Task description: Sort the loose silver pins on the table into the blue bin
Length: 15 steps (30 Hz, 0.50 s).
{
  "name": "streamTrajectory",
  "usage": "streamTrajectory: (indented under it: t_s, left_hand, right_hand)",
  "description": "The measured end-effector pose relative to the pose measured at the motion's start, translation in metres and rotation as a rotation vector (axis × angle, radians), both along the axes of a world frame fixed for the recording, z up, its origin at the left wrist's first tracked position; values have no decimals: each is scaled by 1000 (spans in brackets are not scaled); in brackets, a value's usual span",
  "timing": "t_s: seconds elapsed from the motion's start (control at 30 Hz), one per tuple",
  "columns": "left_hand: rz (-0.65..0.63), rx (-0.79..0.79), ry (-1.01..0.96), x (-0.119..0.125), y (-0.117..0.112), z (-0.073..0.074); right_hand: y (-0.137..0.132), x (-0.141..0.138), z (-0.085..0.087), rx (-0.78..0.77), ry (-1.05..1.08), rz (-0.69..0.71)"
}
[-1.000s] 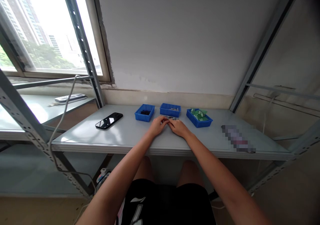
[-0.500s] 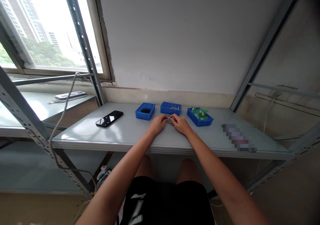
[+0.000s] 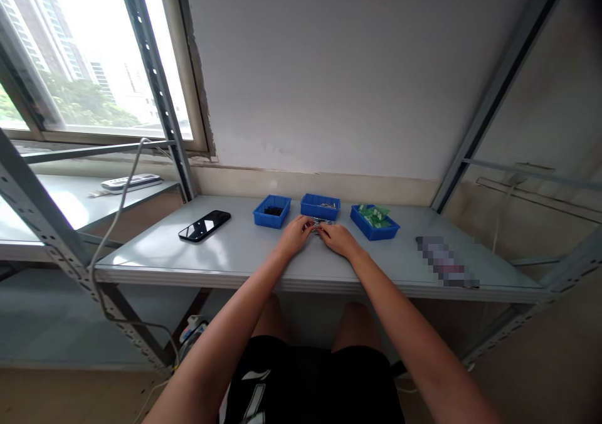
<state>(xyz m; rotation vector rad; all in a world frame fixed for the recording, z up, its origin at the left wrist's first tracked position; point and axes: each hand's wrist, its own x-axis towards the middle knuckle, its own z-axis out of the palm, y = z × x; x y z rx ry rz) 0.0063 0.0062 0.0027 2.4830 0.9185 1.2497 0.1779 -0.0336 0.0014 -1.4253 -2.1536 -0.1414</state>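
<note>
My left hand and my right hand meet at the middle of the table, with fingers curled and thumbs close together. Between and just beyond the fingertips lie small silvery metal pieces, too small to name and partly covered by my fingers. Both hands are closed in a pinch; what exactly each one holds is hidden. Right behind them stands a blue bin with thin silvery pieces inside. To the left is a blue bin of small black parts. On the right a blue bin holds green packets.
A black phone lies on the grey table at the left. A blurred-out flat item is at the right. Grey shelf posts rise at both sides. A cable hangs at the left, near a power strip.
My right fingers have lowered slightly and come nearer the left fingertips, uncovering more of the metal pieces behind. The view has shifted slightly; the bins and phone stay in place.
</note>
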Motion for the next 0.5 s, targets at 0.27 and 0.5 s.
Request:
streamTrajectory:
  t_s: [0.27,0.5]
  left_hand:
    - [39,-25,5,0,3,-2]
    - [-17,-56,58,1,5,-3]
  right_hand:
    - [2,4,2,47,36,-24]
    - [-1,1,3,113,71,-38]
